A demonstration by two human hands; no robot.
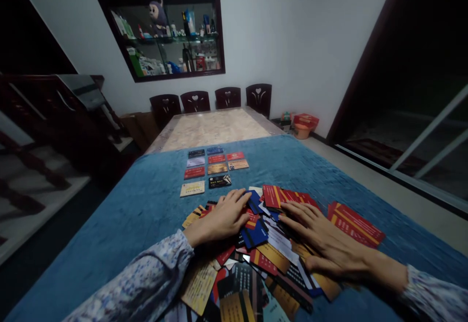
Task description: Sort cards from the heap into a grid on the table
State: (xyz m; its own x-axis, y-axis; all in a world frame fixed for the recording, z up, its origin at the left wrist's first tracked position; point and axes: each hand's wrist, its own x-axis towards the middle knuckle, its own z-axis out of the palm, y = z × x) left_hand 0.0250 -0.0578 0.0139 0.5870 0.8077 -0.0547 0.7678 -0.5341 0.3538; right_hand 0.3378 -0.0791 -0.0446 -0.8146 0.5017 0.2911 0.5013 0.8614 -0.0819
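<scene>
A loose heap of plastic cards [272, 258] in red, gold, blue, black and white lies on the blue cloth, many face over face. My left hand [223, 215] rests palm down on the heap's left side, its fingertips by a blue card [255, 234]. On the right side my right hand [321, 236] lies flat with fingers spread, touching cards and just below a red card [285, 196]. Neither hand grips a card that I can see. Beyond the heap, several cards [217, 168] are laid flat in short columns. Some cards are hidden under my hands.
Red cards [356, 224] lie in an overlapping group to the right. The blue cloth [139, 210] covers the near table; its bare far end [219, 127] faces several dark chairs [228, 97]. A shelf niche [157, 76] and an orange bucket [302, 131] are farther off.
</scene>
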